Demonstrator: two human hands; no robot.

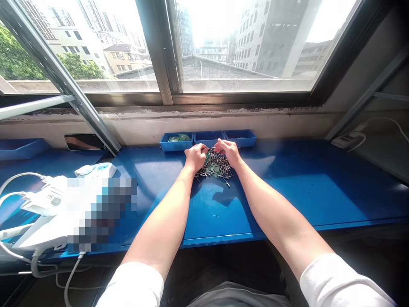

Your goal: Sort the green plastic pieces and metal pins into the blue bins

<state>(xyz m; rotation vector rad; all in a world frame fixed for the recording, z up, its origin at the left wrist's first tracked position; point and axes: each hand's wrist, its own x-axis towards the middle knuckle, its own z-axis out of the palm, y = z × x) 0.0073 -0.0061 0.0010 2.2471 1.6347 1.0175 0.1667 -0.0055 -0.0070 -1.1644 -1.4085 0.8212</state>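
Observation:
A heap of thin, dark metal pieces with silvery ends point(226, 171), mixed with green pieces point(214, 169), lies on the blue table point(220, 221). At the heap's left edge is my left hand point(196, 156), its fingers curled in and closed. My right hand point(227, 152) is over the far right side of the heap, with thumb and fingers drawn together. What either hand pinches, if anything, is too small to make out. Behind the hands three blue bins stand in a row: the left bin point(177, 147) holds green pieces, the middle bin point(207, 135) and right bin point(246, 140) show little inside.
On the left lie a white power strip point(105, 170) and white plugs with cables point(47, 196), partly pixelated. A phone point(84, 142) leans by the wall near another blue tray point(24, 149). Metal posts point(96, 123) rise at both sides. A window spans the back.

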